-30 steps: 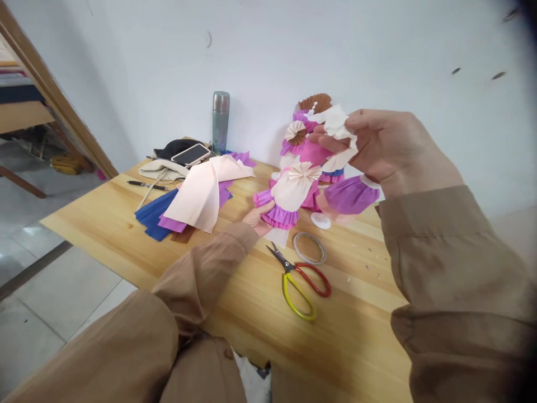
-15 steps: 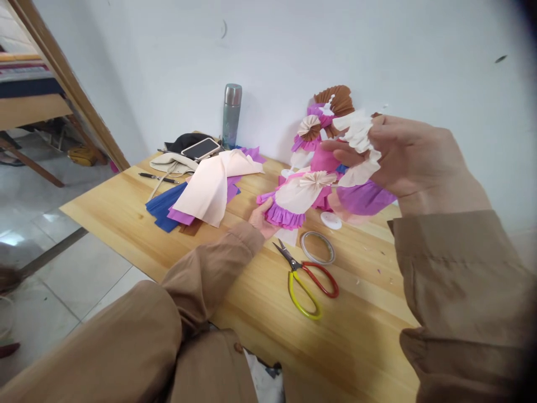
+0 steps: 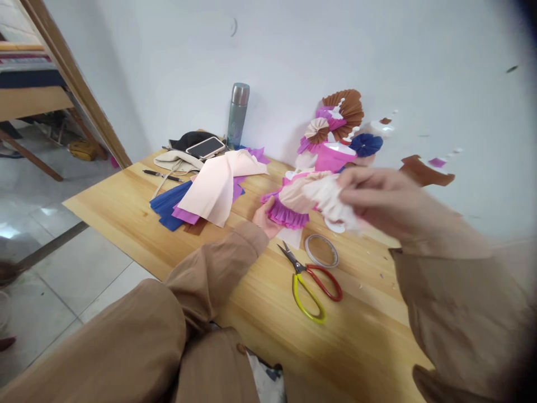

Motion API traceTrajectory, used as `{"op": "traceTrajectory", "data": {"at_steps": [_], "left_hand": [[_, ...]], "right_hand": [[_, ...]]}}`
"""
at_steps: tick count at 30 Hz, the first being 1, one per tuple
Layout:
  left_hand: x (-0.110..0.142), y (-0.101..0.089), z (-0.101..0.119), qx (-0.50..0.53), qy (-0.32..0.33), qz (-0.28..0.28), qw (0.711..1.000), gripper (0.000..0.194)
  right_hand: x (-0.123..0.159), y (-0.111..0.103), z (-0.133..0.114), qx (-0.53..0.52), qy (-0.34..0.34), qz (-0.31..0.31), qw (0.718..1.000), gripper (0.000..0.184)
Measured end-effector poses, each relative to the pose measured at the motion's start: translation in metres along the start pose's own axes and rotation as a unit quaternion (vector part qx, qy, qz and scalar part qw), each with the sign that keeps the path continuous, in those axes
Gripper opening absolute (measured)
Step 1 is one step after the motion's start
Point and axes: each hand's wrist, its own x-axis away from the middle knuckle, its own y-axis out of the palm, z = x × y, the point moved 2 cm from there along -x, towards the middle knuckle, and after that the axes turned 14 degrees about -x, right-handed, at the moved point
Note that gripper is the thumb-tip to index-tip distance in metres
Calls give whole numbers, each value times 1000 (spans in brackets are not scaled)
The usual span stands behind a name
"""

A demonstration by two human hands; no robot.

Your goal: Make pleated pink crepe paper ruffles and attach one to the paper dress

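My left hand (image 3: 267,220) is closed on the near left edge of a crepe-paper piece with a purple ruffle (image 3: 289,215) and a cream panel (image 3: 296,193). Between the thumb and fingers of my right hand (image 3: 373,193), blurred by motion, hangs a gathered white crepe-paper ruffle (image 3: 329,196). It is in front of the cream panel's right side and partly hides it; whether they touch I cannot tell. Behind them, several crepe-paper decorations lean on the wall, among them a brown pleated fan (image 3: 352,109), a pink cup shape (image 3: 333,157) and a blue rosette (image 3: 367,144).
Red-and-yellow-handled scissors (image 3: 310,285) and a tape roll (image 3: 321,250) lie on the wooden table (image 3: 251,291) in front of my hands. To the left are crepe-paper sheets (image 3: 210,190), a pen (image 3: 163,176), a phone (image 3: 206,148) and a steel flask (image 3: 238,115).
My right hand has come down with the white ruffle, from in front of the decorations to the cream panel. My left hand keeps its hold. The view has shifted slightly.
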Motion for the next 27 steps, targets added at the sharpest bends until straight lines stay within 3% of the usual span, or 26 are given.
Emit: {"op": "traceTrajectory", "data": {"at_steps": [3,7,17,22,27], "left_hand": [[6,4,2,0,-38,-9,999,32],[10,6,4,0,-52,11,999,29],[4,3,0,-8,-82,41,996,31],[4,2,-2,-4,-80,47,996,21],[7,4,-2,1,-77,45,996,14]], "right_hand": [[-6,17,38,58,42,2,997,25],[-14,31,69,62,36,75,995,24],[-20,41,88,100,-40,78,991,19],[-27,42,103,159,-48,122,979,17],[-26,41,101,224,-51,171,958,16]]}}
